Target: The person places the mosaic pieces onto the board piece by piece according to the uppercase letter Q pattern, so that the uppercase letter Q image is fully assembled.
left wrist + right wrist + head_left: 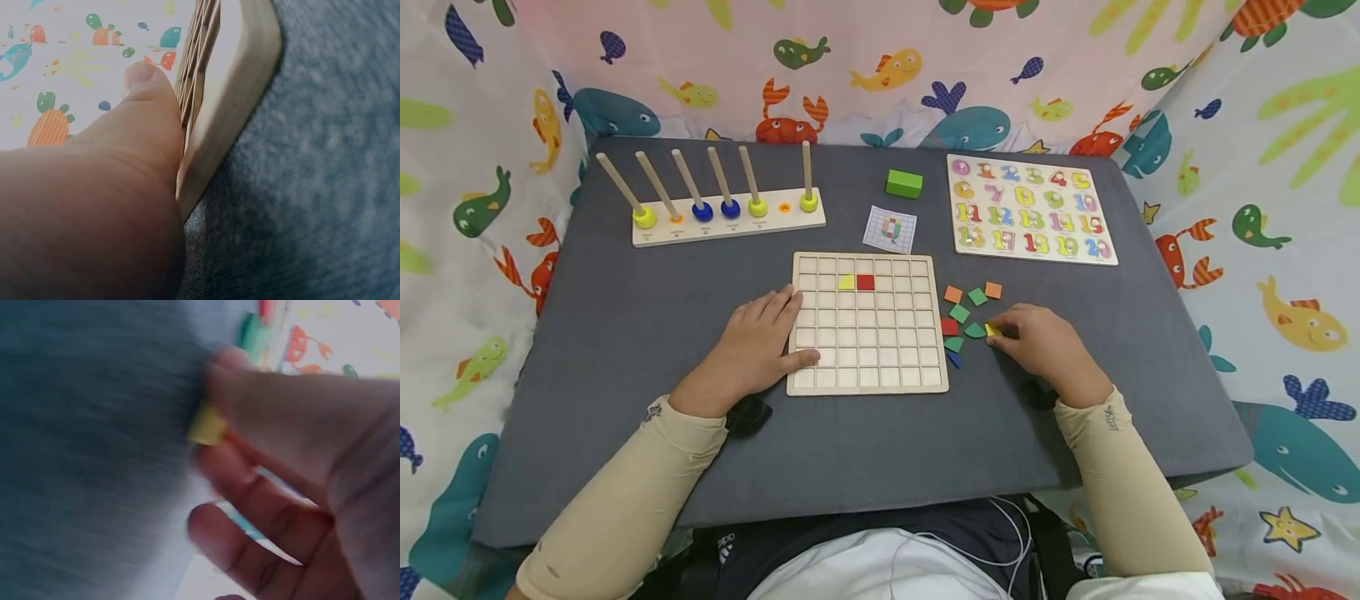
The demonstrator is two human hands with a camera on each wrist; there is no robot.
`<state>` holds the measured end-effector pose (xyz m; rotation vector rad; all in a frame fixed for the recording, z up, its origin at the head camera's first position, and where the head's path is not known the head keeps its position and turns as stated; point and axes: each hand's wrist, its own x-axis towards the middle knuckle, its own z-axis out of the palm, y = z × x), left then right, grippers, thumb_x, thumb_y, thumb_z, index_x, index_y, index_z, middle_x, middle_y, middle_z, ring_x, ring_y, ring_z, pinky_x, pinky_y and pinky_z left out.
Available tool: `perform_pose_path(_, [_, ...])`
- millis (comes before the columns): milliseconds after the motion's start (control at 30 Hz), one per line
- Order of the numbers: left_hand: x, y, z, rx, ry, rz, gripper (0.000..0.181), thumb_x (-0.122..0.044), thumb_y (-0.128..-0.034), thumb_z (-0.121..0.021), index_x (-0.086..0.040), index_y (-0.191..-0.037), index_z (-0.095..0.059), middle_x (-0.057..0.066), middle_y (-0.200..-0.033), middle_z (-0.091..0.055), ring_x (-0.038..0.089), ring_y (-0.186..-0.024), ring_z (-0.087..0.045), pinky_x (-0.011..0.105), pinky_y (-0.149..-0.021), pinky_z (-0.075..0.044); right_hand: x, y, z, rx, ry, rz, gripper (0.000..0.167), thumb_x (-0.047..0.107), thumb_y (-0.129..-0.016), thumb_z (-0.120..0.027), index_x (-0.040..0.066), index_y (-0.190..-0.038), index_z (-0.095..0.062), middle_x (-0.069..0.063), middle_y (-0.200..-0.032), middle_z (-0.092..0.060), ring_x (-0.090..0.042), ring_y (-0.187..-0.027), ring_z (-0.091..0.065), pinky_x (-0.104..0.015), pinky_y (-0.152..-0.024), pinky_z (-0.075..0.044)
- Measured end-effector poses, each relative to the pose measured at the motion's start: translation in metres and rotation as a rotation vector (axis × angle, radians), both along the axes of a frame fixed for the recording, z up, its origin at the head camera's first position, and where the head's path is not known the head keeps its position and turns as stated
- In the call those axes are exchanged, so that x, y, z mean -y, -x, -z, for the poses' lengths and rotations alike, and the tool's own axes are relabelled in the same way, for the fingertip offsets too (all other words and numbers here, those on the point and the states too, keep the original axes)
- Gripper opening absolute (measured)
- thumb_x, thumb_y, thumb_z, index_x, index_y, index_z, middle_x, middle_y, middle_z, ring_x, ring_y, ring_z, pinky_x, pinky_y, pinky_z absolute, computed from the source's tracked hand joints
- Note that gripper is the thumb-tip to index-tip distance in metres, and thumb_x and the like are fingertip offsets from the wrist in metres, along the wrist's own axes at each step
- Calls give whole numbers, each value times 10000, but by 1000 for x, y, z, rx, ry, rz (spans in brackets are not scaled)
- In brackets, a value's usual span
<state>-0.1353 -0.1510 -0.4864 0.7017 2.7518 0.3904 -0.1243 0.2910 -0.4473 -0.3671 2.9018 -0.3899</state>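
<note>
A wooden grid board point(868, 393) lies in front of the person in the head view. One yellow square tile point(846, 282) and one red square tile point(866, 282) sit side by side in its second row. My left hand point(756, 346) rests on the board's left edge, fingers straight and thumb over the frame; the left wrist view shows the thumb against the wooden rim point(231, 106). Right of the board, my right hand point(1045, 346) pinches a yellow tile point(207, 425) between thumb and index finger, beside the loose tiles. Its exact shape is partly hidden by the fingers.
Loose tiles in orange point(953, 294), green point(959, 313), red point(950, 327) and blue point(954, 359) lie by the board's right edge. Behind stand a peg rack point(730, 225), a pattern card point(890, 230), a green block point(904, 184) and a number puzzle point(1036, 259).
</note>
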Motion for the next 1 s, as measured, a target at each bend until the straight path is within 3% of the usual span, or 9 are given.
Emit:
perform_pose_path(133, [5,0,-1,12,-2,-9,1019,-650,-1043,-575,-23,-1711,-129,197,-1770,-95,429,-1598,-147,623,-1251,-148,21,6,-14,-73,8,9,277,270,-937,-836,85,-1142,-834,-76,-1030,-769,-235,-824,-666,-467,-728,-568])
perform_pose_path(300, [9,-1,1,10,1,-11,1023,-654,-1042,-570,-18,-1710,-127,200,-1770,-90,435,-1598,-144,627,-1251,-143,75,29,-27,-56,112,-46,318,285,-956,-793,106,-1219,-793,-39,-1033,-755,-199,-664,-584,-398,-608,-493])
perform_pose_path(533, [0,1,0,17,-15,4,1016,-668,-1045,-545,-46,-1718,-108,165,-1780,-67,409,-1611,-120,612,-1261,-118,130,68,-18,-79,35,-145,207,294,-973,-811,159,-1128,-838,3,-1047,-783,-182,-918,-706,-415,-756,-581])
perform_pose_path(633, [-6,2,-2,17,-18,16,1017,-685,-1042,-530,-57,-1720,-105,152,-1782,-67,395,-1614,-120,605,-1263,-119,138,76,-11,-95,-13,-184,153,245,-983,-815,160,-1102,-860,-5,-1067,-794,-198,-995,-727,-419,-840,-597])
perform_pose_path(800, [-10,5,-3,0,-9,25,1024,-705,-1037,-515,-67,-1723,-100,141,-1784,-70,382,-1614,-129,593,-1264,-126,141,82,-8,-165,-58,-277,94,155,-957,-840,154,-1042,-880,-28,-1044,-790,-258,-984,-709,-435,-789,-604])
perform_pose_path(900, [-6,4,-3,-4,1,8,1032,-703,-1033,-528,-63,-1722,-104,146,-1783,-75,383,-1613,-133,591,-1264,-129,140,87,-12,-135,-58,-323,167,155,-985,-806,134,-1143,-855,-59,-1136,-772,-287,-1048,-695,-456,-837,-596])
perform_pose_path(1000, [0,1,-2,16,0,-10,1029,-690,-1034,-544,-56,-1720,-113,155,-1781,-79,390,-1612,-134,595,-1263,-131,133,88,-17,-73,-8,-240,308,182,-1040,-729,119,-1339,-768,-94,-1293,-714,-307,-1151,-658,-486,-934,-560])
